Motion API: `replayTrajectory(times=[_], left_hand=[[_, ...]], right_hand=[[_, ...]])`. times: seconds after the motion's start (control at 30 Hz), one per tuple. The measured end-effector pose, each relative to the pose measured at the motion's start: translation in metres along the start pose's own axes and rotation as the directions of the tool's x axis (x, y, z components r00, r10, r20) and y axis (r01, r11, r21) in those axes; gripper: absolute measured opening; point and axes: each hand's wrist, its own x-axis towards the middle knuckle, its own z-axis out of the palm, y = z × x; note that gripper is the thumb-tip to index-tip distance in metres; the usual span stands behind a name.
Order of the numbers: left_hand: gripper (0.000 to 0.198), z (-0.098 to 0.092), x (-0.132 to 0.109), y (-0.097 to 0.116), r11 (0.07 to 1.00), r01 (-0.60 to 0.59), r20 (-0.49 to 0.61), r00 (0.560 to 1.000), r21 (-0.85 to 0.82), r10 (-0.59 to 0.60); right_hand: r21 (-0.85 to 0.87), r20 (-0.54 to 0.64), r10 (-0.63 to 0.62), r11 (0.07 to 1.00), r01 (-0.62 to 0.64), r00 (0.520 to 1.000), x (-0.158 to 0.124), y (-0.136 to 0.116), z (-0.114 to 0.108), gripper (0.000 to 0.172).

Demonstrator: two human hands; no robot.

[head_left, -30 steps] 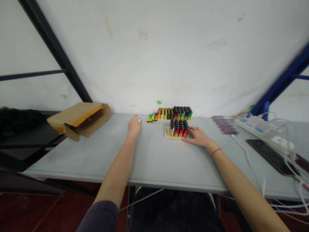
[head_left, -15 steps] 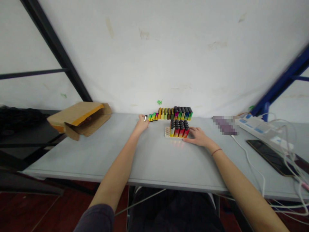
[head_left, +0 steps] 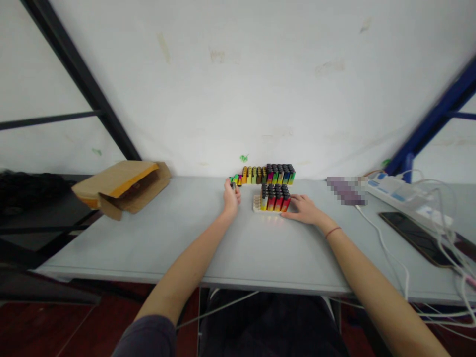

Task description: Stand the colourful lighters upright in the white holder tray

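Observation:
My left hand (head_left: pixel 231 197) is closed around a lighter (head_left: pixel 233 187), whose metal top shows between the fingers. It is just left of the tray. A few loose green, yellow and magenta lighters (head_left: pixel 239 180) lie right behind it. The white slotted tray (head_left: pixel 257 205) holds rows of upright lighters (head_left: pixel 275 199), red ones and a yellowish row, with black tops; its left end shows bare slots. My right hand (head_left: pixel 304 209) grips the tray's right end, thumb at the front corner and fingers behind.
Behind the tray stand blocks of upright lighters, yellow ones (head_left: pixel 252 175) and multicoloured ones (head_left: pixel 280 174), near the wall. An open brown paper bag (head_left: pixel 119 181) lies at the left. On the right are a phone (head_left: pixel 414 238), a power strip (head_left: pixel 405 196) and white cables (head_left: pixel 383 243).
My left hand has moved right and slightly nearer, carrying a lighter away from the loose ones towards the tray. My right hand stays at the tray's right end.

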Motion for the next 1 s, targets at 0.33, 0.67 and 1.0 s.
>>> replayTrajectory(times=[0.33, 0.67, 1.0], left_hand=[[0.053, 0.008, -0.007, -0.008, 0.999, -0.01, -0.053, 0.999, 0.053, 0.013], [0.058, 0.005, -0.001, -0.011, 0.998, 0.001, 0.041, 0.999, 0.07, -0.004], [0.051, 0.005, -0.005, -0.003, 0.997, 0.059, 0.08, 0.995, 0.041, -0.062]], right_hand=[[0.005, 0.023, 0.02, 1.0, -0.02, 1.0, -0.003, -0.006, -0.006, 0.085], [0.039, 0.001, -0.013, 0.999, 0.013, 1.0, -0.003, -0.002, -0.004, 0.08], [0.01, 0.006, -0.004, 1.0, 0.004, 1.0, -0.001, 0.0, -0.004, 0.083]])
